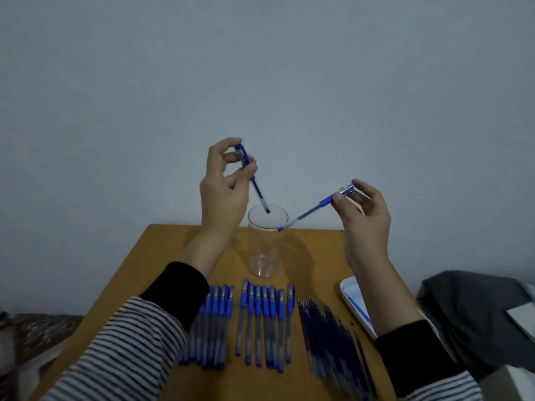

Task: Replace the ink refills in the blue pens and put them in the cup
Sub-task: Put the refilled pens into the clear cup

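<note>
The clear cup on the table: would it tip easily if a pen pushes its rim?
Probably yes: the cup is tall and narrower at the base than at the rim. It looks empty, so likely light. Its smooth clear wall may also slip on the table.

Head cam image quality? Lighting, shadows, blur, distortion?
Head view: dim, flat, bluish light; soft shadow right of the clear glass cup on the wooden table; wide-angle splays table edges; dark blue refill pile, lower right, blurred; left-hand blue pen and right-hand blue pen fairly sharp.
</note>
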